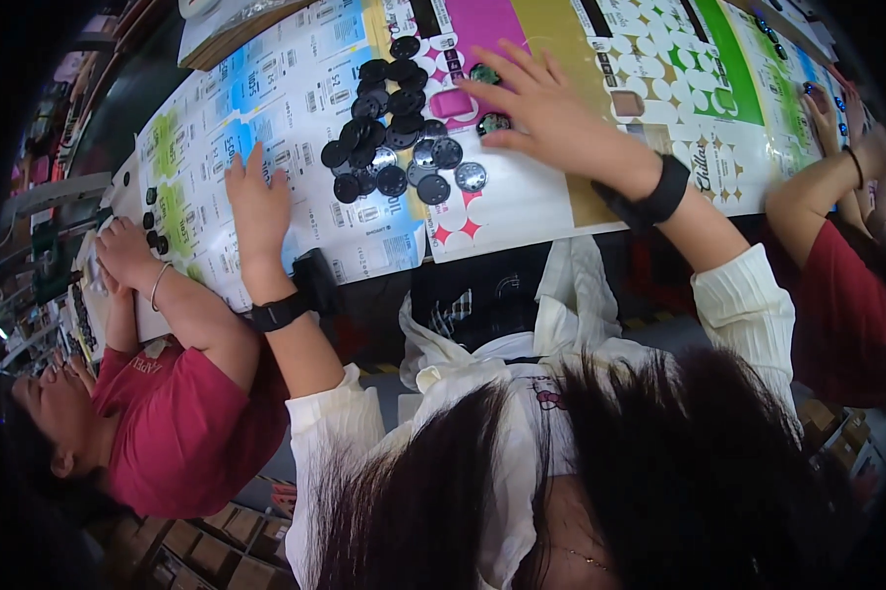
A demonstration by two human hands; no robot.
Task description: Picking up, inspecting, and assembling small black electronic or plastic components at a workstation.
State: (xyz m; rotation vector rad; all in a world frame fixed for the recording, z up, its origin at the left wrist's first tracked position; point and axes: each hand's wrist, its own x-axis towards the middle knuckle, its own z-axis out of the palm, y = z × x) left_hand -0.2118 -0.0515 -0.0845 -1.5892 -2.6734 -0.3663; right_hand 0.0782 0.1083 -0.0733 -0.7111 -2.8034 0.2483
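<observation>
My right hand reaches over the printed sheets with its fingers stretched apart. Beside its fingertips lie a dark disc with a green patterned face and a similar green-faced disc; whether the fingers touch them I cannot tell. My left hand is open over the blue-and-white part of the covering, its fingers apart and holding nothing. Between my hands spreads a heap of round black discs, some overlapping. A few show shiny grey faces, such as the silvery disc at the near right edge.
Printed paper sheets cover the table. At left, a co-worker's hands are near several small black pieces. Another person's arm rests on the right side, near small blue-topped pieces. A stacked board stands at the far left.
</observation>
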